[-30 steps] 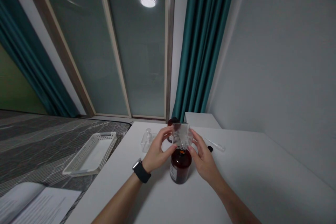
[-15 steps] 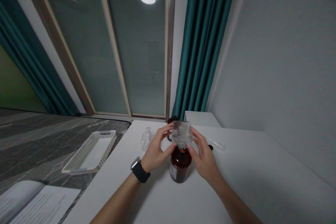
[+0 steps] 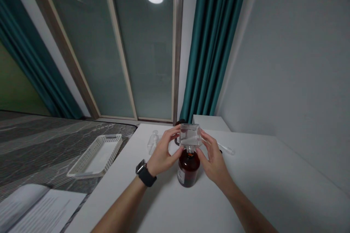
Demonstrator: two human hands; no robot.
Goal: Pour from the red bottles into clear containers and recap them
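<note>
My left hand [image 3: 166, 152] and my right hand [image 3: 214, 161] grip a clear square glass bottle [image 3: 190, 136] from its two sides. It is upside down, its narrow neck pointing at the mouth of a brown glass bottle [image 3: 188, 171]. Whether the neck sits inside that mouth or just above it, I cannot tell. The brown bottle stands upright on the white table [image 3: 175, 207] with a pale label on its left side. Fingertips and thumbs of both hands press on the clear bottle, close above the brown one's shoulder.
Another clear bottle [image 3: 153, 142] stands left of my hands. A dark-capped brown bottle [image 3: 177, 140] is partly hidden behind them. To the right lie a clear tube [image 3: 226, 149] and a small black piece [image 3: 221, 151]. Beyond the table's left edge are a white basket [image 3: 71, 172] and an open book [image 3: 51, 211].
Both hands keep their grip on the clear bottle, which looks slightly tilted compared with before. The whole view has shifted a little; the brown bottle stays in place.
</note>
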